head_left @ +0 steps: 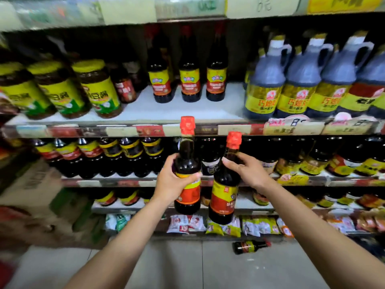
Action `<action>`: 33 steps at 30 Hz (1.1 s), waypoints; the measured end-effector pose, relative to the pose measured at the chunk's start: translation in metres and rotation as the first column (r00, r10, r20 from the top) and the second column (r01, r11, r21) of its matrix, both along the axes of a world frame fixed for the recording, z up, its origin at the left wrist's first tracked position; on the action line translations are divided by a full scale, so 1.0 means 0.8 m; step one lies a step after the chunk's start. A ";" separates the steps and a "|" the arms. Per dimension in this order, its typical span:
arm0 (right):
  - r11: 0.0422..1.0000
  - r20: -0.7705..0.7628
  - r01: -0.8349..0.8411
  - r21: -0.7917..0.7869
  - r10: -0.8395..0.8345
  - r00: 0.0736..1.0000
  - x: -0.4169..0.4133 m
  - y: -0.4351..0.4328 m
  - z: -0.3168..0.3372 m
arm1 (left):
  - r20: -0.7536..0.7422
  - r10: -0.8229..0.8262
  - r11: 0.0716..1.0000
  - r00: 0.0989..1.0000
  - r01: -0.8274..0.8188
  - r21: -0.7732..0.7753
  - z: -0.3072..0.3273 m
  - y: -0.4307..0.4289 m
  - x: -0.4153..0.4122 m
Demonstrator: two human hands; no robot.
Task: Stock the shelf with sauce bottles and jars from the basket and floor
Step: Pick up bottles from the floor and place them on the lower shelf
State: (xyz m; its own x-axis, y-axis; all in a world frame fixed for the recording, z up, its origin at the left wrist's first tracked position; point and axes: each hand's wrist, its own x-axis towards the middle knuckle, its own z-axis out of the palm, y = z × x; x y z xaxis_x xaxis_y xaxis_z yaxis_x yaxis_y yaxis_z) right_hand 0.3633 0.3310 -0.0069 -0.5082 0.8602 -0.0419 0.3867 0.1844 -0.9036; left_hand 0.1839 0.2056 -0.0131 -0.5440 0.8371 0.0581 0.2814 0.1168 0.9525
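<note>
Sauce bottles [187, 167] dark, red caps, one per hand.

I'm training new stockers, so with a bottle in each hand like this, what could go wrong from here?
1. The right hand holds its bottle high near the neck, so the heavy body could swing or slip.
2. Both held bottles sit close together; the left bottle could knock the other.
3. A bottle on the floor lies below the shelf, a likely trip or kick hazard.
</note>
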 end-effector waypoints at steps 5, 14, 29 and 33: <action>0.999 0.003 -0.025 0.035 0.025 1.000 -0.085 -0.028 0.026 | 0.046 0.038 0.999 0.998 -0.038 -0.001 0.018 -0.037 -0.076; 0.991 -0.067 -0.066 0.120 0.074 0.995 -0.154 -0.019 0.104 | 0.081 0.038 0.996 0.996 -0.044 0.074 0.084 -0.035 -0.158; 0.981 -0.234 -0.117 0.156 0.151 0.960 -0.210 0.092 0.206 | 0.093 0.077 0.973 0.993 -0.095 0.210 0.178 0.098 -0.200; 0.988 -0.272 -0.066 0.139 0.103 0.957 -0.222 0.111 0.217 | 0.090 0.078 0.962 0.993 -0.099 0.256 0.192 0.123 -0.209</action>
State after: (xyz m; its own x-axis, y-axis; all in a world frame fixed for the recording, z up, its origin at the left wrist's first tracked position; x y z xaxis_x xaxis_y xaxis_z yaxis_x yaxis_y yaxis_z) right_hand 0.1854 0.4195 0.1670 -0.5552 0.8026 0.2180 0.1019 0.3258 -0.9399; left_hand 0.0170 0.3036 0.1406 -0.6266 0.7474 0.2208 0.2041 -0.1161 0.9720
